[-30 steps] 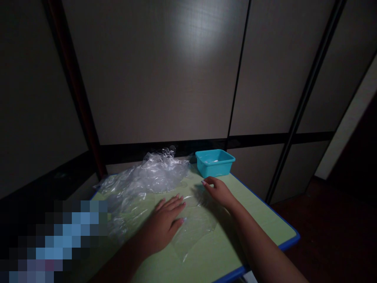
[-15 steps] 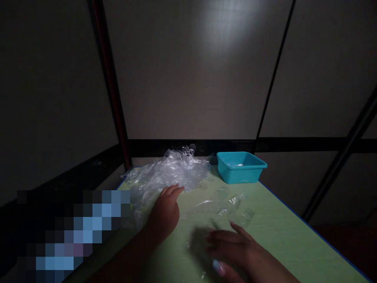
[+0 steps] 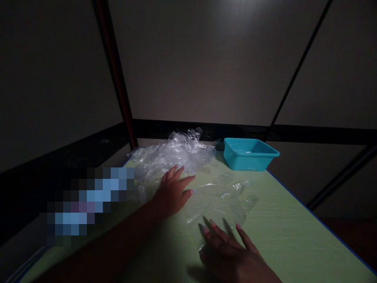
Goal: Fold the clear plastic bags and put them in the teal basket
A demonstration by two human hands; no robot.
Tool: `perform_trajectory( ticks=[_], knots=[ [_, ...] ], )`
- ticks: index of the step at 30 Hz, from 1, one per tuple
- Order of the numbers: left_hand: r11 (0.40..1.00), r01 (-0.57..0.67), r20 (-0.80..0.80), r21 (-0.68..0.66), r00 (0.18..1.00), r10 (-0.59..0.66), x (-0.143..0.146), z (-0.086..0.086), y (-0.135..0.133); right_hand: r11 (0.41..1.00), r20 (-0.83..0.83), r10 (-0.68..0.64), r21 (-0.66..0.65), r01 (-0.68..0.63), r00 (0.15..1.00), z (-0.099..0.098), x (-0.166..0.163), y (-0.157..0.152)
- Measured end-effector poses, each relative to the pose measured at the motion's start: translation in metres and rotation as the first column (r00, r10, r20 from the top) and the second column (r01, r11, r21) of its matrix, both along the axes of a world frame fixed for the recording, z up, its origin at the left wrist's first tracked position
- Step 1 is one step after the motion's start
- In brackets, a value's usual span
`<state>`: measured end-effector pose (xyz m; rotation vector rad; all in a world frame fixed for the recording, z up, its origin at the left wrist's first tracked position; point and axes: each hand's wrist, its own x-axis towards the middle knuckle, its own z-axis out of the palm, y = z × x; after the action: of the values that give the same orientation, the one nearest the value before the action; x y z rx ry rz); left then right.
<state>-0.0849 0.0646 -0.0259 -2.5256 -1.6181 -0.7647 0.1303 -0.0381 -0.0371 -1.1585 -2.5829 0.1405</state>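
A clear, thin plastic glove (image 3: pixel 235 189) lies spread on the table, its finger shapes pointing away to the right. My left hand (image 3: pixel 173 192) is beside the glove's left part with fingers spread, between it and a crumpled pile of clear plastic gloves (image 3: pixel 176 151). Whether its fingertips touch the plastic, I cannot tell. Nearer to me, my right hand (image 3: pixel 232 251) hovers low by the glove's near end, fingers apart. It partly covers that end. Nothing shows in either hand's grasp.
A turquoise plastic basin (image 3: pixel 250 162) stands at the far right corner of the pale green table (image 3: pixel 294 232), which has a blue edge. Dark-framed panels (image 3: pixel 200 78) rise behind it. A pixelated patch (image 3: pixel 97 196) hides something at the left edge.
My left hand has shifted slightly up and right, and its fingers have spread. The right hand's fingers have fanned out lower over the glove's near end. The view has tilted down a little.
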Motion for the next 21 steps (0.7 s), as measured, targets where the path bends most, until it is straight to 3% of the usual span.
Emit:
perform_trajectory(
  ticks=[4,7,15,21],
  knots=[
    [0.981,0.172,-0.061,-0.09,0.982,-0.178,0.0,0.002,-0.006,0.986,-0.017,0.157,-0.058,-0.158,0.987,0.009,0.008,0.007],
    [0.959,0.227,-0.107,-0.168,0.963,-0.247,-0.001,0.002,-0.007,0.976,-0.009,0.208,-0.07,-0.208,0.978,0.014,0.013,0.01],
    [0.955,0.224,-0.133,-0.194,0.959,-0.251,-0.001,0.002,-0.008,0.99,-0.01,0.07,-0.125,-0.07,0.998,0.019,-0.005,0.006],
    [0.958,0.221,-0.124,-0.185,0.961,-0.246,-0.002,-0.001,-0.006,0.981,-0.005,0.066,-0.18,-0.066,0.998,0.027,-0.004,0.007]
  ],
)
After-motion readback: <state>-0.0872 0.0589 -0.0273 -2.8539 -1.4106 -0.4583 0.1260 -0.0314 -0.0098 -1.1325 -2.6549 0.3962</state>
